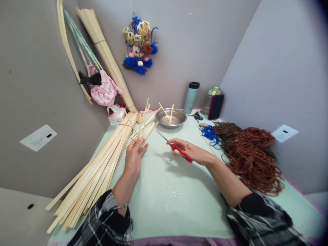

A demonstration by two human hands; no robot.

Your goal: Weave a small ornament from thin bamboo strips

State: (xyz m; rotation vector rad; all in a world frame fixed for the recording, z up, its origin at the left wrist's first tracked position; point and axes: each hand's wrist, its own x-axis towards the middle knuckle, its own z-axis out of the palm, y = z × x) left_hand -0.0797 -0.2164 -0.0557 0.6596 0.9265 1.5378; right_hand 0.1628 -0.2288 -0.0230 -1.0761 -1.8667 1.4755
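My left hand (pixel 135 152) is closed around several thin bamboo strips (pixel 149 132) that fan out upward and to the right from its fingers. Red-handled scissors (pixel 181 152) are in my right hand (pixel 186 150), their blades pointing up and left toward the strips without touching them. A metal bowl (pixel 171 125) with short strip pieces in it stands behind my hands. Beside my left forearm, a large bundle of flat strips (pixel 102 167) lies along the table's left side.
Brown yarn (pixel 252 157) and blue yarn (pixel 209 134) lie at right. A tumbler (pixel 191 97), bottle (pixel 206 104), phone (pixel 216 107) and black scissors (pixel 197 116) are at the back. Woven balls (pixel 139 39) hang on the wall; a tissue pack (pixel 117 115) sits back left.
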